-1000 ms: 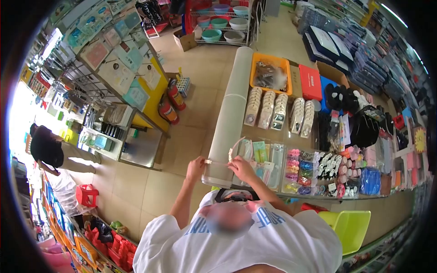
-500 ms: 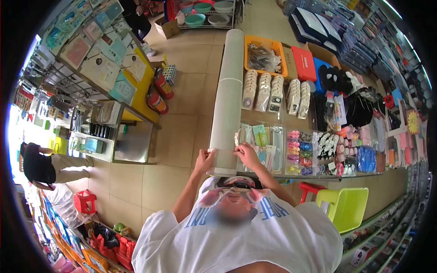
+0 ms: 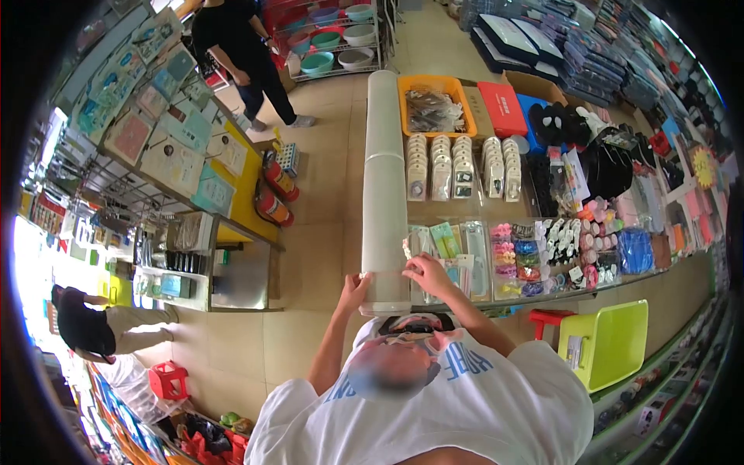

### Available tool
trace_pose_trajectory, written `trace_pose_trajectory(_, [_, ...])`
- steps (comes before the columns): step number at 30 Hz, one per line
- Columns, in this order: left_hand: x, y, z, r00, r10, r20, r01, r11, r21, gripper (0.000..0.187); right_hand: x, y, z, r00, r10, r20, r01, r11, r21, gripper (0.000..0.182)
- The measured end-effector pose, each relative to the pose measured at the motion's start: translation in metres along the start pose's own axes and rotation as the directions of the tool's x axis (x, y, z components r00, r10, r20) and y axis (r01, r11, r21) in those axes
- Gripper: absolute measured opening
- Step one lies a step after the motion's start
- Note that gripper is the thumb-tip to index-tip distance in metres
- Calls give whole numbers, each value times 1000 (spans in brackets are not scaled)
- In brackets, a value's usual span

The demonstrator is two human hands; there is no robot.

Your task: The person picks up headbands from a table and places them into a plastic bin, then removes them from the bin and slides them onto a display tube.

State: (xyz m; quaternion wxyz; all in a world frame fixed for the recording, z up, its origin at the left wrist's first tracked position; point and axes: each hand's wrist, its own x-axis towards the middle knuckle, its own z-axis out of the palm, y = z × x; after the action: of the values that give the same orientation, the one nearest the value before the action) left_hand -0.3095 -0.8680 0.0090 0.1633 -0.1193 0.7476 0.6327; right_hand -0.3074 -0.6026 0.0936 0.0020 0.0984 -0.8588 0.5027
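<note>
Far left we have a person in a black top (image 3: 77, 325) bending over by the shelves, well apart from us. Next to them, a red stool (image 3: 169, 380) on the floor. Upper left: wall rack of boxed goods (image 3: 163, 132), with two fire extinguishers (image 3: 273, 195) at its foot. Another person in black (image 3: 240, 58) stands near the top, beside the rack of basins (image 3: 337, 39).

Centre: our left hand (image 3: 355, 293) sits at the near end of the long white roll (image 3: 385, 186), fingers curled against its left side, touching it. We cannot tell if it actually grips anything. The roll lies lengthwise along the left edge of the counter (image 3: 542, 296).

Our right hand (image 3: 425, 271) is just right of the roll, fingers pinched closed on a small pale item (image 3: 406, 249) held over the packaged goods. The item is too small to identify. It sits between the roll and the clear packets (image 3: 457, 260) on the counter.

Further right on the counter: rows of carded items (image 3: 457, 167), orange tray (image 3: 432, 108), red box (image 3: 502, 108), colourful hair ties (image 3: 513, 260), black goods (image 3: 604, 167).

Near right, below the counter edge: red stool (image 3: 549, 319) and a lime green chair (image 3: 608, 341).
</note>
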Motion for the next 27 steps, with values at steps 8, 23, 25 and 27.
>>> trace_pose_trajectory(8, [-33, 126, -4, 837, 547, -12, -507, 783, 359, 59, 16, -72, -65, 999, 30, 23, -35, 967, 254, 31])
trace_pose_trajectory(23, [-48, 218, -5, 856, 461, 233, -495, 862, 111, 14, 63, -125, -91, 975, -41, 220, -4, 980, 199, 24])
trace_pose_trajectory(25, [-54, 227, -5, 877, 409, 253, -443, 892, 91, 13, 66, -136, -85, 975, -121, 184, 77, 970, 229, 21])
trace_pose_trajectory(27, [-46, 218, -11, 880, 438, 184, -453, 890, 48, 11, 68, -139, -85, 976, -115, 183, 86, 983, 163, 17])
